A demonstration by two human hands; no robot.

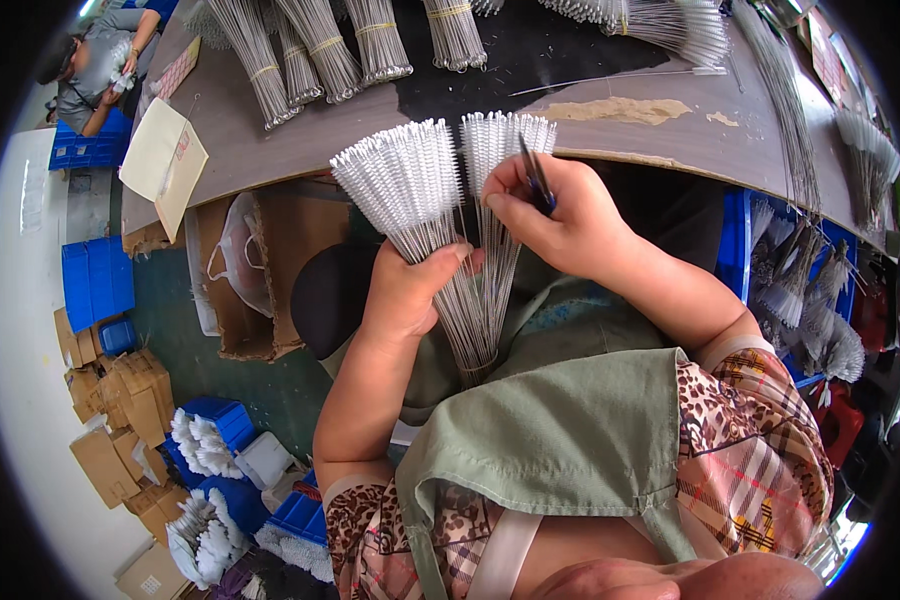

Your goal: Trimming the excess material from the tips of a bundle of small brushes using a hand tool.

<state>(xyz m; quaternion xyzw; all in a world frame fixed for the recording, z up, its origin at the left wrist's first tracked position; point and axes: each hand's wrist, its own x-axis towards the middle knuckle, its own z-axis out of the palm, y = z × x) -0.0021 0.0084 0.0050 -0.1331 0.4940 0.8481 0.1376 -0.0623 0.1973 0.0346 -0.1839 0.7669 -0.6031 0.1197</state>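
Observation:
A bundle of white-bristled wire brushes [405,180] with thin metal stems fans out in front of me, bristles pointing away. My left hand [405,285] is closed around the stems just under the bristles, its thumb across them. A gap parts the bundle into a larger left group and a smaller right group. Near the stems' lower end a thin band [475,365] gathers them. My right hand [560,210] is closed on a small dark pointed tool with a blue part, perhaps snips [537,180]. Its fingertips touch the right group's bristles; whether they pinch one brush is unclear.
On the grey table [300,150], several banded brush bundles [378,40] lie along the far side on a black sheet [550,75]. A blue bin [735,245] with more brushes stands at right. Cardboard boxes [135,395] and blue crates fill the left. Another person [95,75] sits far left.

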